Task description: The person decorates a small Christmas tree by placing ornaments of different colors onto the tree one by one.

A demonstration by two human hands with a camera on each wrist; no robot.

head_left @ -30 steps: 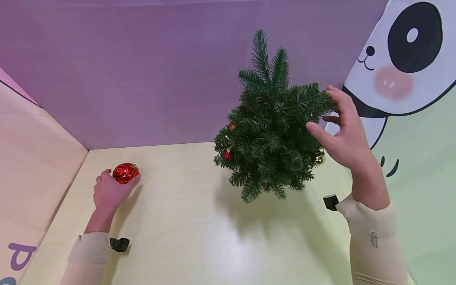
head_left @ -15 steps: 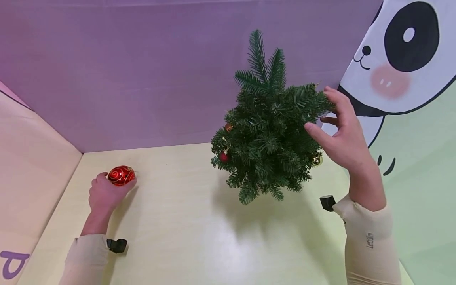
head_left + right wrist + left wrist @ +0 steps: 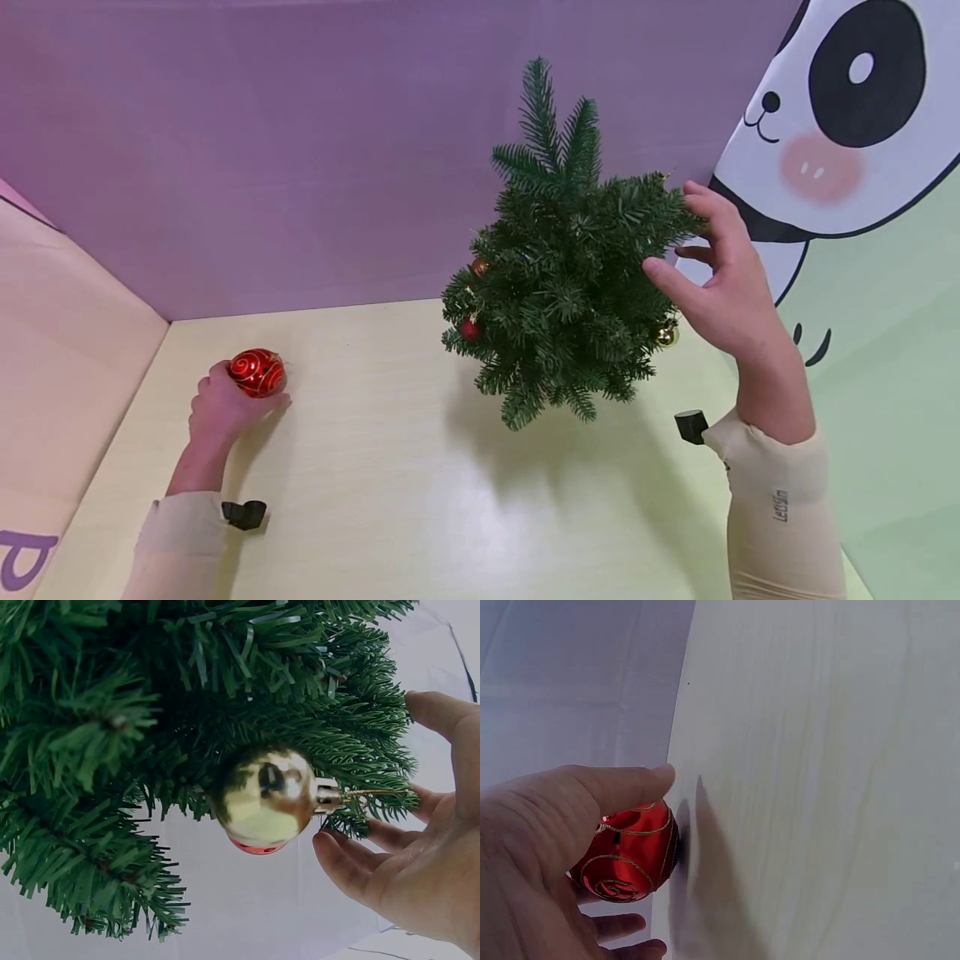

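A large shiny red bauble (image 3: 257, 372) with gold swirls sits at the far left of the table. My left hand (image 3: 221, 404) is around its near side; the thumb stands away from it, and in the left wrist view the loose fingers (image 3: 622, 924) spread beneath the bauble (image 3: 634, 859). On the right, my right hand (image 3: 731, 292) reaches up beside a small green Christmas tree (image 3: 570, 283), thumb and fingers apart around an outer branch tip. In the right wrist view a gold bauble (image 3: 262, 795) dangles before the branches, close to the fingers (image 3: 345, 862).
Smaller ornaments hang on the tree: a red bauble (image 3: 470, 330) and an orange one (image 3: 480, 266) at its left side. A purple backdrop (image 3: 300, 167) rises behind the pale table (image 3: 360, 467). Printed panels, one with a panda (image 3: 825, 167), stand at the sides.
My left thumb has come away from the red bauble, and more of the bauble shows. My right hand keeps its place beside the tree. The head view has shifted slightly.
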